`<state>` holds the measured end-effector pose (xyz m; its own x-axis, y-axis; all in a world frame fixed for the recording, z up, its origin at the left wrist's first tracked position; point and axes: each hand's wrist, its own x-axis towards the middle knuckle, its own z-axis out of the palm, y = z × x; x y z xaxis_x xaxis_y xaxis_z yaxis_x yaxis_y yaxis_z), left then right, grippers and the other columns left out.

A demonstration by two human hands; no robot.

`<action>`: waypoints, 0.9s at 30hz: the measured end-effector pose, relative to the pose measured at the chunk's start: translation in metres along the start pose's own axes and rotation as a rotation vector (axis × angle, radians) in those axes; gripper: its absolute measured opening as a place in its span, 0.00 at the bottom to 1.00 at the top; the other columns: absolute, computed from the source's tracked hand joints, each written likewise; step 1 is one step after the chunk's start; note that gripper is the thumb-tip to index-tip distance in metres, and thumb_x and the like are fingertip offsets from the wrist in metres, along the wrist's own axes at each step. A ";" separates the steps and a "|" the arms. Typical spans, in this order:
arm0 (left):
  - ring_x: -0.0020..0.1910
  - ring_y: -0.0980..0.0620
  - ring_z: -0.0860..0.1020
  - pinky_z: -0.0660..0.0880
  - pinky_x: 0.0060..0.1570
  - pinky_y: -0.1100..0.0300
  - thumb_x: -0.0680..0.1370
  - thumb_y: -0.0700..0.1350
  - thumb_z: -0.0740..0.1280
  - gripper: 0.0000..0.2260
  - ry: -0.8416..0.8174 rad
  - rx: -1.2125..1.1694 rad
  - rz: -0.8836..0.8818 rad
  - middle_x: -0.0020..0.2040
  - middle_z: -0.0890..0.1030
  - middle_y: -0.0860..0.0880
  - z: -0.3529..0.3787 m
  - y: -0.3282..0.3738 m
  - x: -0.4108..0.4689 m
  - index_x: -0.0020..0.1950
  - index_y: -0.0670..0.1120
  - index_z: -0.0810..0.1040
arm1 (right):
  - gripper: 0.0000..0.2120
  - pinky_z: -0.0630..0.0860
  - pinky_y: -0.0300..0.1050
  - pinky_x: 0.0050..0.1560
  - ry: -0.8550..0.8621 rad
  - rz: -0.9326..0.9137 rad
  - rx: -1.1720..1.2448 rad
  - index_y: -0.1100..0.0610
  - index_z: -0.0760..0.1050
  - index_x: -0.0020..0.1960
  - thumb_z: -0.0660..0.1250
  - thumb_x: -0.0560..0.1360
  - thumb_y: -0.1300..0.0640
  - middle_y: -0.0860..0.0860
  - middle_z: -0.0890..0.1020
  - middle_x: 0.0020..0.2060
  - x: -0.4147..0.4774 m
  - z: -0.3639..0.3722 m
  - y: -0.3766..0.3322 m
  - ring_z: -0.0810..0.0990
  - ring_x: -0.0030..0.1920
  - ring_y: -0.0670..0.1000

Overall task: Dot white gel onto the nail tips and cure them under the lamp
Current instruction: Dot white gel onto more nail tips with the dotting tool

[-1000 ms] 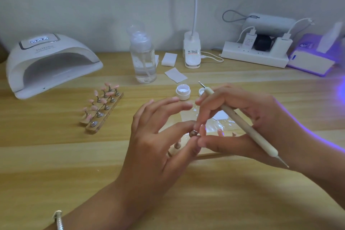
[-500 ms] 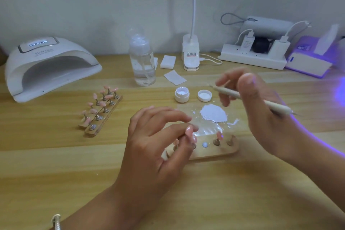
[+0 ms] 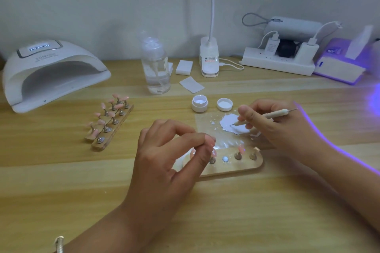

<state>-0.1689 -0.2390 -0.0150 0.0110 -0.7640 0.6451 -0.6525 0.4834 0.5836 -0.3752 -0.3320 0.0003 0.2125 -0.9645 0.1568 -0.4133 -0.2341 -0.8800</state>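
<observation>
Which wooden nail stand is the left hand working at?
The near stand below the white gel puddle; the left hand pinches a tip there. The other stands lie farther left.

Head camera looks down, close over table [image 3: 61, 191]

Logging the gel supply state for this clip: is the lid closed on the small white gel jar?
No: the gel jar stands open, and its lid lies separately beside it.
</observation>
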 end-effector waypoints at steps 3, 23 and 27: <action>0.49 0.55 0.76 0.70 0.50 0.46 0.77 0.49 0.68 0.07 -0.003 -0.008 -0.009 0.43 0.77 0.57 0.000 -0.001 0.000 0.48 0.51 0.86 | 0.19 0.73 0.29 0.30 0.037 -0.004 0.013 0.51 0.82 0.37 0.68 0.70 0.36 0.47 0.83 0.31 0.002 -0.002 0.003 0.82 0.32 0.43; 0.45 0.53 0.77 0.71 0.48 0.46 0.78 0.48 0.66 0.09 0.012 -0.005 0.002 0.40 0.78 0.56 0.000 0.002 0.000 0.45 0.49 0.86 | 0.16 0.76 0.32 0.31 0.007 -0.038 -0.007 0.51 0.82 0.36 0.68 0.72 0.40 0.46 0.83 0.31 0.004 0.000 0.008 0.82 0.32 0.41; 0.46 0.53 0.76 0.71 0.48 0.45 0.78 0.49 0.67 0.08 0.009 -0.009 -0.003 0.41 0.78 0.56 0.000 0.001 0.000 0.46 0.50 0.86 | 0.15 0.76 0.34 0.29 0.050 -0.063 -0.042 0.52 0.82 0.37 0.69 0.75 0.43 0.48 0.82 0.31 0.004 -0.002 0.009 0.82 0.33 0.44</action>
<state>-0.1697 -0.2384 -0.0144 0.0195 -0.7616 0.6478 -0.6454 0.4853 0.5899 -0.3798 -0.3381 -0.0065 0.1957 -0.9522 0.2346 -0.4373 -0.2989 -0.8482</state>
